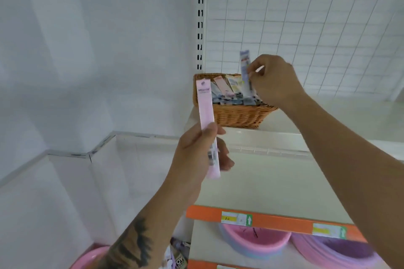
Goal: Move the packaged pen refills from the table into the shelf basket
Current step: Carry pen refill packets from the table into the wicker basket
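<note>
- Your left hand [197, 153] has its fingers and thumb curled round the lower half of a long pink flat refill packet [206, 116], held upright in front of the shelf edge, just left of the basket.
- Your right hand [273, 82] pinches a blue-and-white refill packet [244, 65] between thumb and fingertips, standing it nearly upright over the right side of the brown woven wicker basket [236, 116].
- That basket sits on the white upper shelf [251, 181], against the white wire-grid back panel [306, 17], with more packaged refills [229, 91] already lying and leaning inside.
- Below the orange shelf strip [273, 220], pink and purple plastic basins [253, 244] sit.
</note>
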A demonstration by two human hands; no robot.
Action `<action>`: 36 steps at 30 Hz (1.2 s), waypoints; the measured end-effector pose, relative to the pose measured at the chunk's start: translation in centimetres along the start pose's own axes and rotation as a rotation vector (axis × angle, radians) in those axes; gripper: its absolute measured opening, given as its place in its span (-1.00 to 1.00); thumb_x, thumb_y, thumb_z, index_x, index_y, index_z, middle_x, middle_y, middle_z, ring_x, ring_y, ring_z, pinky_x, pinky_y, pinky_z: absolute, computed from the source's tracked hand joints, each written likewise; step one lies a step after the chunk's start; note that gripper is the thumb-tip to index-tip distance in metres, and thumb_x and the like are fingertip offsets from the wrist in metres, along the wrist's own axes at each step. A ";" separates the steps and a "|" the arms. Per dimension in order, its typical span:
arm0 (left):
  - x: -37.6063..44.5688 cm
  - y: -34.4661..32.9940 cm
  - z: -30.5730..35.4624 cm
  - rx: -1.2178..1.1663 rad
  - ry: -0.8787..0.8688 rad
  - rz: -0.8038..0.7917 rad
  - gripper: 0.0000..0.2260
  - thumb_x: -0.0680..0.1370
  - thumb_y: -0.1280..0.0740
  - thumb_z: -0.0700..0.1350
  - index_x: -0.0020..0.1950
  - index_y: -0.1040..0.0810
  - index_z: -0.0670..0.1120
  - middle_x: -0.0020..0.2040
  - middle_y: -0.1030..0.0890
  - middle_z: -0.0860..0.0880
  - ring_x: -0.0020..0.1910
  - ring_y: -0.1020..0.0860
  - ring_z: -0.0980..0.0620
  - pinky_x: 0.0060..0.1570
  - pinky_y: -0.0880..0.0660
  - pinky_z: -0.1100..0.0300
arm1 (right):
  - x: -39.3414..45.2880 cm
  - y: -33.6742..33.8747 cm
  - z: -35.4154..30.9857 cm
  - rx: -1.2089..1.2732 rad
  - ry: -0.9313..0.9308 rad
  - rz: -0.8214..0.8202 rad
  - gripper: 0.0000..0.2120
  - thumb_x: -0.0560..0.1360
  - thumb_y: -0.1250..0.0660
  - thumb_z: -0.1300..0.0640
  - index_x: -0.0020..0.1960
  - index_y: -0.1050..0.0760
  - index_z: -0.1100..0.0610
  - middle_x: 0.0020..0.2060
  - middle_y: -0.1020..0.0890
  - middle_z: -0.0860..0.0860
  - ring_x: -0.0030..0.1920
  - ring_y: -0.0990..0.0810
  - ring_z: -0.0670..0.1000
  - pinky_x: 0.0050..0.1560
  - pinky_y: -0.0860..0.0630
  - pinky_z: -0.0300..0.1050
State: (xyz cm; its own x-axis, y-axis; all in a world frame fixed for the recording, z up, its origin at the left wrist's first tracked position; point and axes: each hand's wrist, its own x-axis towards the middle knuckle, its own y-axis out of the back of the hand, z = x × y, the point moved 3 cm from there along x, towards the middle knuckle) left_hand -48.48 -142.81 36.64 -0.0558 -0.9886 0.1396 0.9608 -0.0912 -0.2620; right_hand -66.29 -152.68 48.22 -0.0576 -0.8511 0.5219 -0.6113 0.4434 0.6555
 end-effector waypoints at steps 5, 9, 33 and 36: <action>-0.2 0.4 -0.5 -0.023 0.033 -0.002 -0.77 0.70 -0.24 -0.02 0.08 -0.59 -0.14 -0.32 -0.46 -0.12 -0.47 -0.40 -0.04 -0.40 -0.52 0.13 | 2.0 -2.0 1.9 -0.294 -0.102 -0.123 -0.81 0.60 -0.23 0.16 0.02 -0.51 -0.12 0.06 -0.59 0.01 -0.14 -0.57 0.06 -0.27 -0.40 -0.11; 0.4 0.8 -0.6 -0.123 0.108 0.035 -0.55 0.56 -0.22 0.26 -0.02 -0.57 -0.13 -0.39 -0.41 -0.05 -0.50 -0.29 0.08 -0.49 -0.30 0.28 | 1.4 -1.2 1.9 -0.343 -0.105 -0.032 -0.86 0.63 -0.22 0.08 0.07 -0.52 -0.11 0.01 -0.62 0.00 -0.08 -0.58 0.09 -0.19 -0.48 -0.06; 0.5 -1.3 0.6 0.219 -0.433 0.168 -0.82 0.67 -0.33 -0.03 0.11 -0.71 -0.04 0.02 -0.74 0.04 0.03 -0.70 -0.03 0.01 -0.66 0.07 | -13.4 -2.1 -0.7 0.471 0.231 0.197 -0.71 0.58 -0.44 0.18 0.03 -0.48 -0.20 -0.22 -0.67 -0.19 -0.22 -0.62 -0.09 -0.24 -0.50 -0.27; 0.6 0.5 -0.5 0.769 -0.896 0.282 -0.79 0.64 -0.32 -0.01 0.16 -0.69 -0.04 0.10 -0.70 0.07 0.12 -0.63 0.03 0.11 -0.56 0.08 | -9.8 -0.6 -1.5 0.486 0.108 0.231 -0.86 0.59 -0.40 0.16 0.04 -0.57 -0.08 -0.31 -0.66 -0.14 -0.36 -0.60 -0.11 -0.33 -0.48 -0.20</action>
State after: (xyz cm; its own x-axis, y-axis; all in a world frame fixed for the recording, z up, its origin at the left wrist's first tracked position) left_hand -48.19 -143.52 36.10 0.0972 -0.5017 0.8595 0.8362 0.5096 0.2029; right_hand -64.19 -144.22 43.48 -0.1680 -0.7021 0.6920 -0.8881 0.4125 0.2028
